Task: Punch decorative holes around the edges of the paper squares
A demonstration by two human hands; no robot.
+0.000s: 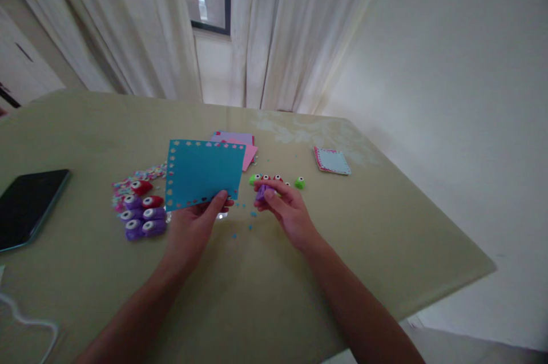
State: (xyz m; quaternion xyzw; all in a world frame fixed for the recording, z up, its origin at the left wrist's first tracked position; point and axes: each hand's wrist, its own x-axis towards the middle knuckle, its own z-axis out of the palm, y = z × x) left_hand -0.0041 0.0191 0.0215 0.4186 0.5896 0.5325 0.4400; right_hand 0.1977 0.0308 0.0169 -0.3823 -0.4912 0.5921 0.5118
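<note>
Your left hand [192,230] pinches the blue card [204,173] at its lower edge; your right hand [293,213] is closed around a purple punch [261,193].

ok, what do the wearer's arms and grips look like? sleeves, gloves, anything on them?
Left forearm and right forearm are bare; no sleeve, watch or bracelet shows. Left grip and right grip are ungloved human hands, no cables or markings visible. No rings seen, though some fingers are hidden.
</note>
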